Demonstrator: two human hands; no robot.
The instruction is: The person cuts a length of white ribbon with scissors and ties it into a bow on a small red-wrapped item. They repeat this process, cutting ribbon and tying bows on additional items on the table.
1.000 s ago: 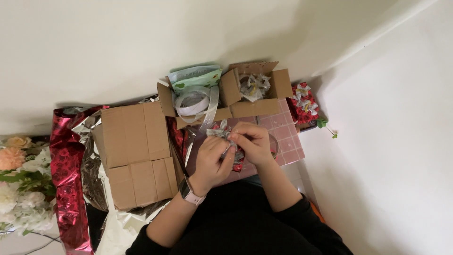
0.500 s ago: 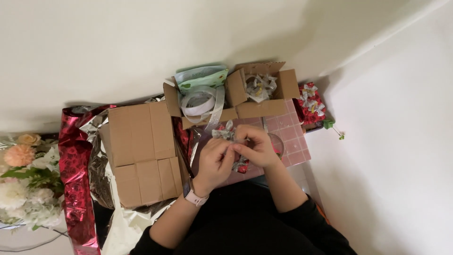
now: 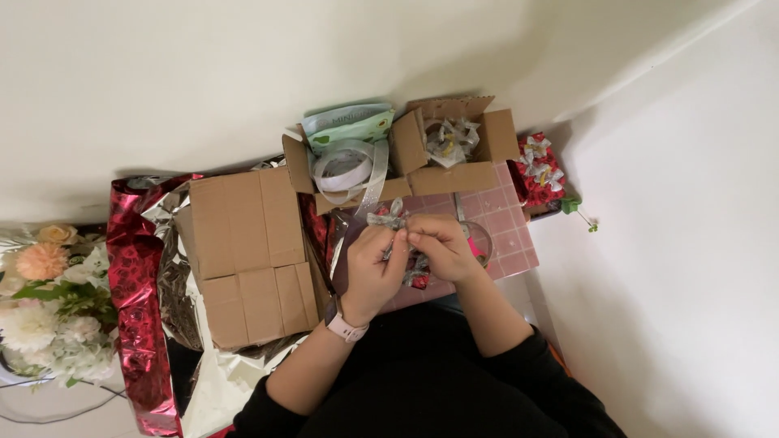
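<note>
My left hand (image 3: 371, 270) and my right hand (image 3: 439, 246) meet over a pink grid mat (image 3: 507, 219), both pinching a silver ribbon bow (image 3: 388, 218). The bow's loops stick out above my fingers; the part between my palms is hidden. A strand of silver ribbon runs up from the bow to a ribbon roll (image 3: 344, 167) lying in an open cardboard box (image 3: 297, 162). A pink watch sits on my left wrist. A small red patterned piece (image 3: 419, 280) peeks out under my hands.
A folded cardboard box (image 3: 247, 251) lies left on red and silver wrapping foil (image 3: 134, 292). A second open box (image 3: 495, 134) holds silver bows. A red wrapped gift (image 3: 541, 172) stands right, artificial flowers (image 3: 45, 300) far left, a green pouch (image 3: 347, 123) behind.
Both hands stay together on the bow, with small finger shifts. The view has drifted slightly, so everything sits a little lower and to the right in the picture.
</note>
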